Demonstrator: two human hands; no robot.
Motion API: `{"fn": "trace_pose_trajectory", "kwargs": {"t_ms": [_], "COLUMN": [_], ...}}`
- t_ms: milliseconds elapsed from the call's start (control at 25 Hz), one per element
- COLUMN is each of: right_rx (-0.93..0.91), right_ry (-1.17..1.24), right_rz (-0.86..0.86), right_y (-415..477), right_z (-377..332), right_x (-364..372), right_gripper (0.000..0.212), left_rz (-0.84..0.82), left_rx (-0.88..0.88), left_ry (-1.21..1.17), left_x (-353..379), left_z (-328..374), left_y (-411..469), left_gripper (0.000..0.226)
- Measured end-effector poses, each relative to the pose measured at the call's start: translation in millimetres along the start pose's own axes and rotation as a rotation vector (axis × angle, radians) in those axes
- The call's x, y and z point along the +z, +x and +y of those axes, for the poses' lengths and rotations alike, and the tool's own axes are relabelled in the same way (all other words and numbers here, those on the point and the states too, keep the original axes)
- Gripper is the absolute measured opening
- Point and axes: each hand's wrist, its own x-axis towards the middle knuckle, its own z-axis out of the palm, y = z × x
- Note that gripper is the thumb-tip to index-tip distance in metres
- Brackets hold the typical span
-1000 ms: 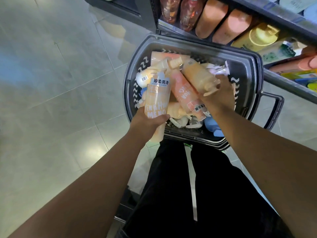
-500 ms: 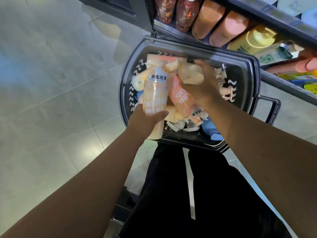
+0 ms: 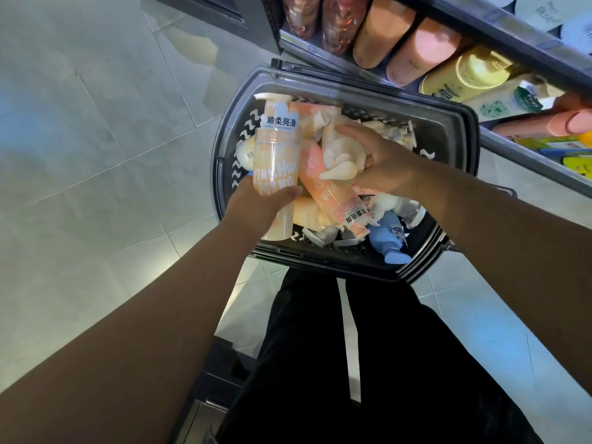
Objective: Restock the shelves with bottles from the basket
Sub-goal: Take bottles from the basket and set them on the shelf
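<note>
A dark grey basket (image 3: 461, 129) stands on the floor below me, filled with several bottles. My left hand (image 3: 256, 203) grips a pale orange bottle (image 3: 275, 155) with a white label band, held upright over the basket's left side. My right hand (image 3: 381, 165) holds a cream pump bottle (image 3: 341, 155) above the middle of the basket, its pump head pointing towards me. A pink-orange bottle (image 3: 333, 200) and a blue bottle (image 3: 389, 238) lie in the basket below. The shelf (image 3: 499, 30) runs along the top right.
On the shelf stand red-brown, peach, pink and yellow bottles (image 3: 467, 75) in a row, with green and coral ones further right. Grey floor tiles (image 3: 96, 155) spread to the left. My black trousers (image 3: 352, 363) fill the lower middle.
My right hand has lifted the cream pump bottle out of the pile and turned it. My left hand keeps its hold on the pale orange bottle, now a little higher.
</note>
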Motion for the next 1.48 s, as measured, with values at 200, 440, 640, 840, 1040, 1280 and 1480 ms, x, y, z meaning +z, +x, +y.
{"fn": "trace_pose_trajectory", "kwargs": {"t_ms": [200,440,640,840,1040,1280,1480], "right_rx": [-0.128,-0.262,-0.367,-0.303,-0.212,-0.142,-0.06], "right_ry": [-0.309,-0.638,-0.499,-0.351,0.007,0.61,0.847], "right_rz": [-0.036,0.018,0.216,0.365,0.539,0.49,0.464], "right_y": [4,12,10,21,3,-38,-71], "right_z": [-3,28,42,22,11,17,4], "right_x": [-6,-9,-2,1,-1,-25,-24], "right_gripper": [0.092,0.109,0.089,0.08,0.068,0.064,0.038], "left_rz": [0.015,0.022,0.044,0.058,0.048,-0.007,-0.094], "left_rx": [-0.035,-0.053,-0.077,-0.073,-0.032,0.029,0.112], "left_ry": [0.011,0.02,0.029,0.031,0.007,0.011,0.022], "left_x": [6,16,24,28,30,37,38], "left_z": [-5,-10,-12,-10,-4,19,42], "left_y": [2,0,-1,-4,-13,-25,-44], "left_gripper": [0.054,0.051,0.058,0.06,0.055,0.041,0.018]}}
